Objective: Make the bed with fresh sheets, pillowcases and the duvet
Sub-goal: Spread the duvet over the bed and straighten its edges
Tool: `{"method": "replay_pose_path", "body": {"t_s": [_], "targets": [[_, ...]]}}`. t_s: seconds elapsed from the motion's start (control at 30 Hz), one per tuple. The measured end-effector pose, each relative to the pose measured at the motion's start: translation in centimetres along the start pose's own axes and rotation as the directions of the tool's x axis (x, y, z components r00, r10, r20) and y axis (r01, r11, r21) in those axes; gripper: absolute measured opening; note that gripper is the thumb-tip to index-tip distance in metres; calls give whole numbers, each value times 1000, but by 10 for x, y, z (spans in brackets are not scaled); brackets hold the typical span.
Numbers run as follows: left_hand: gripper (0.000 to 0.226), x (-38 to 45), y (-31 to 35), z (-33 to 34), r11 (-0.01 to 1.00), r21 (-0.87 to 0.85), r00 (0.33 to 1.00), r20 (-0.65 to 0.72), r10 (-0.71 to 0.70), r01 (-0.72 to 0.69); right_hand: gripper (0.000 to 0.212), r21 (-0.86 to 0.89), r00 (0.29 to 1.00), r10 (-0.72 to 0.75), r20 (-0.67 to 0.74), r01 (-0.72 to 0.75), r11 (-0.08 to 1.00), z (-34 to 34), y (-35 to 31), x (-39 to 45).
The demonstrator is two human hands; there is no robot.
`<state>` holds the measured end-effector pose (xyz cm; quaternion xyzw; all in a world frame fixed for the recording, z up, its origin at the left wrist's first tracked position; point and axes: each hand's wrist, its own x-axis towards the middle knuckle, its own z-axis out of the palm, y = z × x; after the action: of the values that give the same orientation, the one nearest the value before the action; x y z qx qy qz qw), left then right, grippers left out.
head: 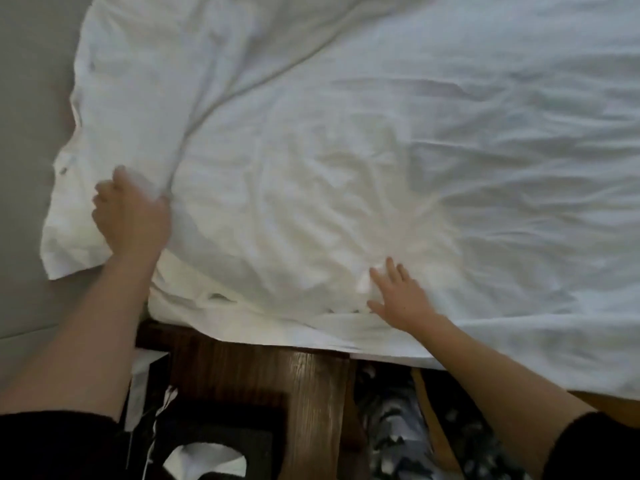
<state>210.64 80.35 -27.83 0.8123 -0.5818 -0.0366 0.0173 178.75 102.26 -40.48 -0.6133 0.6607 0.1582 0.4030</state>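
Left hand (pixel 130 216) fist bunching white duvet (pixel 346 150) at corner near wall (fabric gathered in fingers). Right hand (pixel 398 296) flat, fingers spread, pressing duvet edge. Duvet spread across bed, overhanging wooden frame (pixel 263 375).

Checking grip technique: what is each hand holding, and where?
Left hand grips a bunched fold of the sheet near its corner; right hand lies flat, holding nothing.

A home bedroom: white bedding (pixel 381 150) over wooden bedframe (pixel 263 375).
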Motion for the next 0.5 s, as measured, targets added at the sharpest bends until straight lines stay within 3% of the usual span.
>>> {"method": "replay_pose_path", "body": {"t_s": [0.07, 0.17, 0.23, 0.3, 0.43, 0.5], "targets": [[50, -35, -13, 12, 993, 11, 993, -13, 116, -116, 69, -56, 991, -43, 129, 51, 997, 19, 13, -8], [39, -78, -39, 38, 981, -60, 976, -128, 178, -187, 65, 8, 999, -35, 32, 35, 999, 45, 30, -28], [47, -103, -52, 57, 983, -165, 990, -127, 60, -81, 64, -55, 997, -77, 12, 78, 995, 63, 37, -40], [54, -122, -67, 75, 968, -225, 989, -71, -126, 107, 62, -143, 989, -120, 89, 132, 981, 80, 42, -50], [66, -136, -89, 105, 903, -147, 911, 160, -381, 404, 40, -191, 983, -139, 123, 161, 968, 100, 39, -53], [72, -133, -95, 114, 881, -137, 872, 271, -407, 453, 33, -200, 968, -183, 173, 216, 956, 103, 32, -54]]}}
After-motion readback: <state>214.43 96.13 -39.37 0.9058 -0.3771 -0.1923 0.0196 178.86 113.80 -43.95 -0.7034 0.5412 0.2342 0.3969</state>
